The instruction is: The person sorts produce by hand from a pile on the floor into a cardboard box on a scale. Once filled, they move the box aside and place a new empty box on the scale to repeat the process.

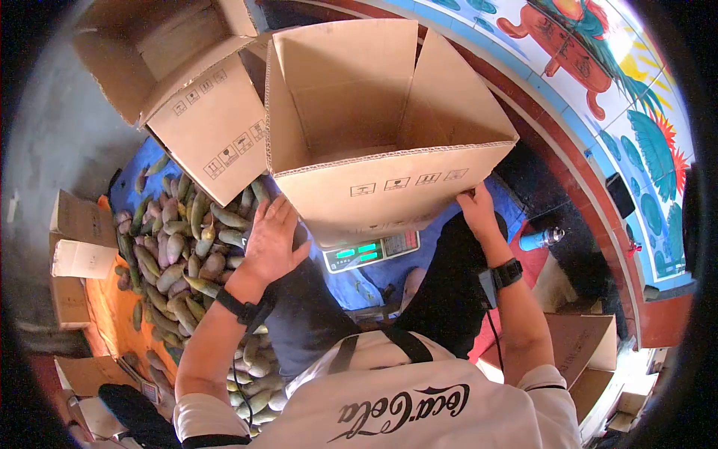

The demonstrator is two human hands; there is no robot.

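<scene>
A large open cardboard box (389, 179) stands over a digital weighing scale (372, 254) with lit green displays, which it partly covers. The box's inside, as far as it shows, is bare cardboard. My left hand (273, 241) is beside the lower left corner of the box, fingers stretched out and thumb apart, holding nothing. At the box's right side, my right hand (479, 212) has its thumb and fingertips on the cardboard edge; some of its fingers are hidden. Long green and purplish vegetables (176, 251) lie in a big heap near my left hand.
A second open cardboard box (206, 123) stands behind the heap, at the left. A blue sheet (351, 292) and an orange sheet (107, 299) cover parts of the floor. A blue bottle (540, 239) lies at the right, with more boxes (583, 344) nearby.
</scene>
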